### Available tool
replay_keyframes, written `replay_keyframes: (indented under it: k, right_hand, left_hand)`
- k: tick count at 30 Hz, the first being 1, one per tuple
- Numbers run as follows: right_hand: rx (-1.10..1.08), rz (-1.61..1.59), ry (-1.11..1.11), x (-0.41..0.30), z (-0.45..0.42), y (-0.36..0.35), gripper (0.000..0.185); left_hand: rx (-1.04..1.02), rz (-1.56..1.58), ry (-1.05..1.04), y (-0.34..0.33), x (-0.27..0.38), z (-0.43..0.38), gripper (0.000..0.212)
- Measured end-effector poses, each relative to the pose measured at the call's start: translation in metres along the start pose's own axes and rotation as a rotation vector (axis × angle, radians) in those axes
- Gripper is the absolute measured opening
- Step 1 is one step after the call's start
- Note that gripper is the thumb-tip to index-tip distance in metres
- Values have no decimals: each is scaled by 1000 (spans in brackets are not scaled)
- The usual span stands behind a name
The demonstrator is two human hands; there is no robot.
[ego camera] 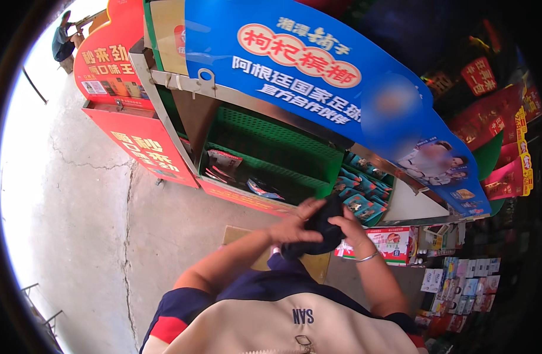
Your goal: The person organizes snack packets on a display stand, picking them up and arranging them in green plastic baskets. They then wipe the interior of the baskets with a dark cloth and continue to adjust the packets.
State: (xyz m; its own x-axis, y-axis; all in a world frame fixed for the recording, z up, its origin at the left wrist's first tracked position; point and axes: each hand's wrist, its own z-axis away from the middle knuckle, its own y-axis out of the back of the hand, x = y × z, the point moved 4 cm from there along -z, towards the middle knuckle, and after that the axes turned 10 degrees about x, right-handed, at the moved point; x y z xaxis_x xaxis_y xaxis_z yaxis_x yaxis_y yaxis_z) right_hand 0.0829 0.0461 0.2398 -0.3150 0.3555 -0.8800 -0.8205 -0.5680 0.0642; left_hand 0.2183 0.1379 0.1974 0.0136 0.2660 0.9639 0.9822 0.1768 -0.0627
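Observation:
Both my hands are at a dark, soft cloth-like item (326, 225) in front of my torso; its exact kind cannot be told. My left hand (348, 225), with a bracelet on the wrist, grips its right side with thumb and fingers. My right hand (300, 223) lies against its left side with the fingers spread, slightly blurred. Just beyond the hands stands a green perforated display tray (271, 155) with a few packets (264, 189) along its near edge. Teal packets (364, 194) fill the compartment to the right of it.
A blue printed header board (297, 57) spans the display stand. Red printed panels (142, 146) form its left side. Below right are a printed carton (390, 248) and many small boxes (466, 287). Cracked concrete floor (89, 199) lies to the left. Another person (63, 40) is far off, upper left.

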Motion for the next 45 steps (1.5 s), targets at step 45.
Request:
replay_keyframes:
  k: [45]
  right_hand:
    - [-283, 389, 102, 84, -31, 58, 65]
  left_hand:
    - [277, -1479, 296, 80, -80, -19, 30]
